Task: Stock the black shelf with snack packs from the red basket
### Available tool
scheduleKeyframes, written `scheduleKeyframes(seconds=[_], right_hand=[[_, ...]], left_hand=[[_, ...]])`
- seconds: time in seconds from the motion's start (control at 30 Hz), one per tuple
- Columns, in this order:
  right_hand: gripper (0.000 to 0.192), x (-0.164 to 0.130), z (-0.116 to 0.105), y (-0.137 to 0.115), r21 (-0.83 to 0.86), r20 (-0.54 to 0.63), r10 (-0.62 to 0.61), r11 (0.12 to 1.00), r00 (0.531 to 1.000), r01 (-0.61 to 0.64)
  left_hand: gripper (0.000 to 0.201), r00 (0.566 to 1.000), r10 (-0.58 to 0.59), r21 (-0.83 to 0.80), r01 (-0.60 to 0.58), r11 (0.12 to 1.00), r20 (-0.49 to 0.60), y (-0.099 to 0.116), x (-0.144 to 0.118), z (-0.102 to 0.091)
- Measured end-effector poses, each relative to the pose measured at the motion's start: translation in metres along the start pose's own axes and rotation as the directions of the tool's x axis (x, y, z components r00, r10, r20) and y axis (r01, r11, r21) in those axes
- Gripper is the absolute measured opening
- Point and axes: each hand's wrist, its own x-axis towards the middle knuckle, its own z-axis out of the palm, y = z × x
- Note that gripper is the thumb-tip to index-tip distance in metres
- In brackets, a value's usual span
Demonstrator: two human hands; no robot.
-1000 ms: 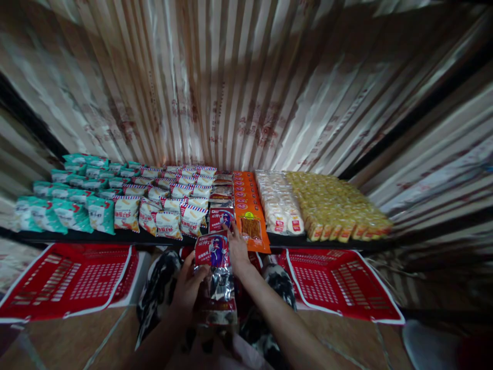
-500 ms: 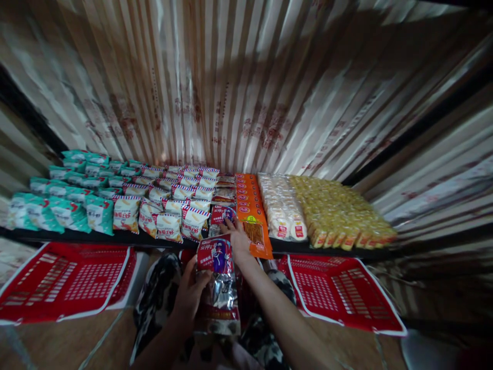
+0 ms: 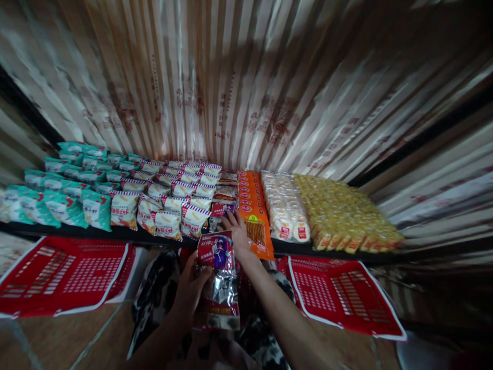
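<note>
My left hand (image 3: pixel 192 285) is closed around the side of a dark red and silver snack packet (image 3: pixel 217 303), its thumb on the front. A purple cartoon figure is printed near the packet's top. Just beyond it, my right hand (image 3: pixel 238 232) reaches to the front of the shelf. Its fingers are spread over a matching snack packet (image 3: pixel 222 209) at the front of a short row, and the hand covers part of it. Beside that hand, to the right, lie orange snack packets (image 3: pixel 254 221) with sticks showing through a window.
Left along the black shelf (image 3: pixel 287 247) stand white chip bags (image 3: pixel 194 220) and teal bags (image 3: pixel 96 209). To the right are clear-wrapped white packs (image 3: pixel 285 205) and yellow packs (image 3: pixel 339 213). Red baskets, left (image 3: pixel 73 270) and right (image 3: pixel 339 288), sit below. A striped curtain (image 3: pixel 215 77) hangs behind.
The view has shifted slightly. Both hands keep nearly the same places, the left still on the snack packet and the right still at the shelf's packet row.
</note>
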Motion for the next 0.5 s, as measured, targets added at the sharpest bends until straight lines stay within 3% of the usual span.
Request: scheduleKeyframes(seconds=[0.17,0.3,0.37,0.47,0.5], right_hand=[[0.040,-0.019,0.002,0.006,0.095,-0.129,-0.006,0.995,0.992,0.018],[0.041,-0.055,-0.003,0.006,0.381,-0.287,0.142,0.924,0.947,-0.023],[0.043,-0.082,-0.007,0.003,0.591,-0.240,0.276,0.802,0.931,-0.086],[0.051,-0.127,-0.010,-0.002,0.850,0.055,0.394,0.464,0.917,-0.250],[0.054,-0.141,-0.011,-0.004,0.884,0.159,0.419,0.342,0.894,-0.317]], left_hand=[[0.071,0.998,0.000,0.033,0.002,0.999,-0.057,-0.002,0.002,-0.002],[0.068,0.997,0.061,0.041,-0.059,0.997,-0.038,-0.007,-0.001,-0.002],[0.064,0.997,0.083,0.050,-0.083,0.995,-0.006,-0.011,-0.005,-0.001],[0.062,0.996,0.057,0.063,-0.061,0.996,0.066,-0.022,-0.012,0.006],[0.061,0.993,0.055,0.063,-0.062,0.996,0.103,-0.027,-0.014,0.009]])
